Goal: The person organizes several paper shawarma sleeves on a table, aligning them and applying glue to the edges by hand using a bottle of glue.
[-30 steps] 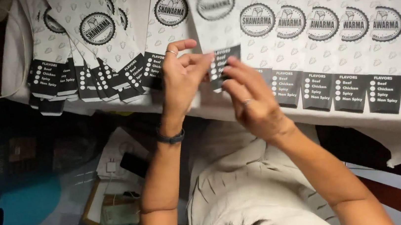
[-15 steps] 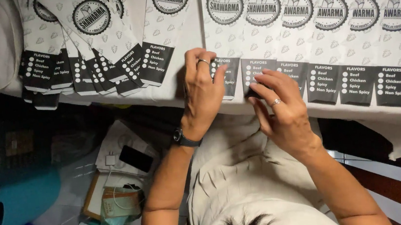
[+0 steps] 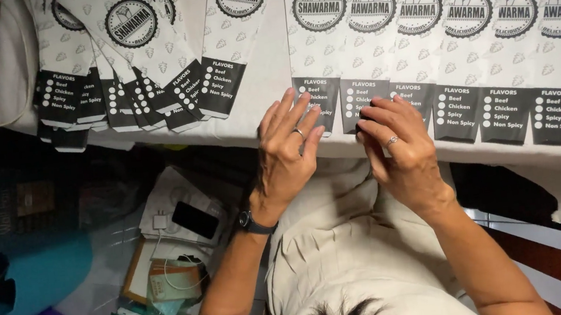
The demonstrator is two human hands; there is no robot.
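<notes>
A: What are the hands on?

B: The left hand (image 3: 285, 151), fingers spread open and gripping nothing, lies flat on the dark lower end of one white paper sleeve (image 3: 322, 49) at the table edge (image 3: 270, 127). The right hand (image 3: 399, 146) curls its fingertips on the next sleeve (image 3: 376, 50); whether it pinches the paper, I cannot tell.

A: Anything inside the sleeves?

B: They lie flat; their contents cannot be seen. They belong to an overlapping row (image 3: 491, 45) running right, with a fanned stack (image 3: 125, 63) well to the left.

A: Below the table?

B: A black phone (image 3: 194, 219) on papers.
</notes>
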